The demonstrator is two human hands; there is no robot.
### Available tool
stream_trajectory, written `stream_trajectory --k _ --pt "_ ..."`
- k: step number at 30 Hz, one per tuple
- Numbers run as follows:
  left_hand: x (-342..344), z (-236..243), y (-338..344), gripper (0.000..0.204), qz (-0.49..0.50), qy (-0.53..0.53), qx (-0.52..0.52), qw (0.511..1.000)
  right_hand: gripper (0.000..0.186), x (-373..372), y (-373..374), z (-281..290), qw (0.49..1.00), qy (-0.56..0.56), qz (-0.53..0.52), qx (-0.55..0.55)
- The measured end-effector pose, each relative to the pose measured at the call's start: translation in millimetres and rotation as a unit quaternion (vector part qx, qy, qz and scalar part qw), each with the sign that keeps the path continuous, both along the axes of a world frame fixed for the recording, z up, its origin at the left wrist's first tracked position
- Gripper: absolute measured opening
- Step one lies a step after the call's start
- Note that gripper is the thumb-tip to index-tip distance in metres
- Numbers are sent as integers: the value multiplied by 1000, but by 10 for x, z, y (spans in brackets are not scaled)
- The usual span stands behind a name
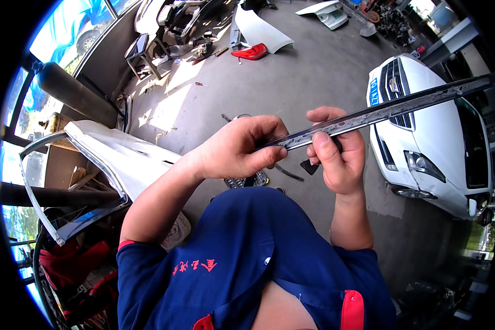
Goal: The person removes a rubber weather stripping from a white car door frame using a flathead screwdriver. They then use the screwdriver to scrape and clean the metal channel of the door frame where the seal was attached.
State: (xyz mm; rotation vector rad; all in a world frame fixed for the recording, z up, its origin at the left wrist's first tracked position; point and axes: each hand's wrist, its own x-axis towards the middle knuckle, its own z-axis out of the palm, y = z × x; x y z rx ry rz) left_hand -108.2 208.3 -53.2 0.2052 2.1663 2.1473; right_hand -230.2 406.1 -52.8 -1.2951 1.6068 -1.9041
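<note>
A long, narrow black trim strip (401,103), smeared with grey residue along its face, slants up to the right in front of me. Its near end is pinched between the thumb and curled fingers of my left hand (239,146). Farther along, my right hand (338,154) grips the same strip, thumb on top and fingers behind. A small black pointed piece (311,166) shows under the right fingers; whether it is part of the strip I cannot tell. Both hands are above the floor, in front of my chest.
A white car (423,132) stands at the right. At the left lie a white car door (129,157) with its window frame and a gas cylinder (74,93). Farther off are a red tail light (251,52), a white fender (264,33) and a screwdriver (202,84) on the floor.
</note>
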Motion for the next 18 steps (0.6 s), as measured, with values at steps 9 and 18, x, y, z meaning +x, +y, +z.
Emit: stream_trajectory --k 9,18 --pt "24 -27 -100 13 -50 -28 54 997 29 121 33 18 998 -60 18 7" --pt "35 -41 10 12 26 41 -122 991 26 156 65 14 995 -90 30 30"
